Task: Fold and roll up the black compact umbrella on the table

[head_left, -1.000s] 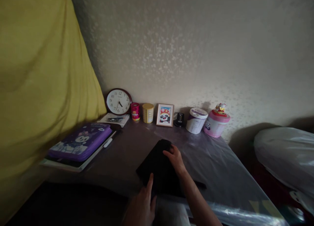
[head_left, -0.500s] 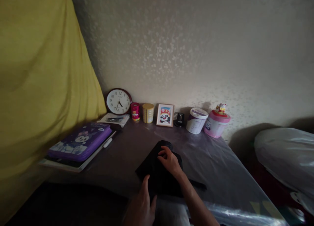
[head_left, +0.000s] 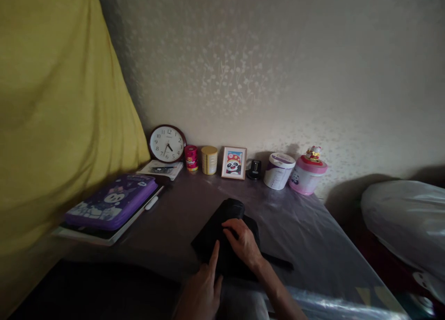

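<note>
A black, folded fabric item (head_left: 208, 234), its exact kind unclear in the dim light, lies on the table near my body. From its right side a narrow black strap (head_left: 280, 261) sticks out. My right hand (head_left: 242, 242) rests over its middle, with thumb and index finger curled together in a pinch at the dark cloth; the pinched part is too dark to make out. At the near left edge is my left hand (head_left: 205, 283), its index finger stretched out over the cloth and its thumb apart. The other fingers of that hand are hidden.
The table (head_left: 167, 236) has a shiny cover. At left, a purple case (head_left: 113, 202) sits on books beside a white marker (head_left: 151, 203). Along the wall stand a clock (head_left: 167, 144), cans (head_left: 209, 161), a picture frame (head_left: 234, 163) and tubs (head_left: 278, 172). A plastic-wrapped bundle (head_left: 403, 213) is at right.
My right hand has moved slightly down and toward me over the cloth. My left index finger has reached up and to the right, closer to the right hand.
</note>
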Motion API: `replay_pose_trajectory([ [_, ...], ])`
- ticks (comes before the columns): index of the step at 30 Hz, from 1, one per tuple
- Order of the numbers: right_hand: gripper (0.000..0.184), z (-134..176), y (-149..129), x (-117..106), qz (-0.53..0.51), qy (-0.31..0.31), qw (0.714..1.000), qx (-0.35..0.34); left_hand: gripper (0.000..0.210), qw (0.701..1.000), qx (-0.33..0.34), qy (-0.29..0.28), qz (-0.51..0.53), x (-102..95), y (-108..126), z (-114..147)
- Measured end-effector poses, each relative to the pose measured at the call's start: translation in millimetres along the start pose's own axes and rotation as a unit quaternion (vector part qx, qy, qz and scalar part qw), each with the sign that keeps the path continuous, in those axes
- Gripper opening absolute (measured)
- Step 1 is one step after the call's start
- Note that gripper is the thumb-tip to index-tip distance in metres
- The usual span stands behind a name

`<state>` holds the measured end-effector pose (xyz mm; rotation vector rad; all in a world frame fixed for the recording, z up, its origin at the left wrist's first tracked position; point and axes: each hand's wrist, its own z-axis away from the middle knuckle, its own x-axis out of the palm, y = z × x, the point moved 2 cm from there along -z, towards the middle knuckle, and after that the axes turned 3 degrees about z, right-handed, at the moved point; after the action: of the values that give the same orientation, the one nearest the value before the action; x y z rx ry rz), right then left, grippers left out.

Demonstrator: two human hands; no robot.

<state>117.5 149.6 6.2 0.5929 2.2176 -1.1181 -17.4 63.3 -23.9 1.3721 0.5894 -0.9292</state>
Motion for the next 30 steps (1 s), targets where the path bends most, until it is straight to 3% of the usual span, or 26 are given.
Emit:
replay_pose_trajectory([
  [3, 0.020, 10.8, 1.6, -3.7, 0.011, 0.001, 0.998, -0.068, 0.067, 1.000, -0.005, -0.003, 0.010, 2.3, -0.8, -0.4],
  [6, 0.023, 5.5, 18.1, -1.3, 0.047, -0.008, 0.994, -0.094, 0.067, 1.000, -0.019, -0.009, 0.010, 1.4, 1.3, 0.6],
  [10, 0.029, -22.8, 52.1, 2.8, 0.103, -0.010, 0.991, -0.085, 0.067, 0.999, -0.028, -0.017, 0.014, -1.7, 4.3, 1.9],
  [13, 0.030, -36.8, 66.9, -1.1, 0.138, 0.030, 0.989, -0.033, 0.068, 0.999, -0.037, -0.020, 0.020, -3.3, 4.9, 1.9],
  [16, 0.030, -29.0, 59.6, -7.2, 0.129, 0.081, 0.988, -0.028, 0.068, 0.999, -0.045, -0.028, 0.016, -1.7, 3.7, 1.3],
  [21, 0.028, -8.8, 41.3, 0.6, 0.090, -0.011, 0.986, -0.142, 0.067, 0.999, -0.039, -0.022, 0.009, 5.1, -2.0, -0.3],
  [24, 0.032, -17.3, 58.9, -1.6, 0.124, 0.022, 0.990, -0.070, 0.067, 1.000, -0.023, -0.010, 0.016, 6.4, -3.5, -0.1],
  [28, 0.032, -20.3, 98.5, -25.6, 0.136, 0.075, 0.976, 0.155, 0.067, 1.000, -0.016, -0.006, 0.023, 5.9, -3.3, 1.2],
  [30, 0.032, -9.2, 112.0, -40.0, 0.140, 0.075, 0.965, 0.210, 0.067, 1.000, -0.015, -0.004, 0.025, 6.0, -3.2, 1.4],
])
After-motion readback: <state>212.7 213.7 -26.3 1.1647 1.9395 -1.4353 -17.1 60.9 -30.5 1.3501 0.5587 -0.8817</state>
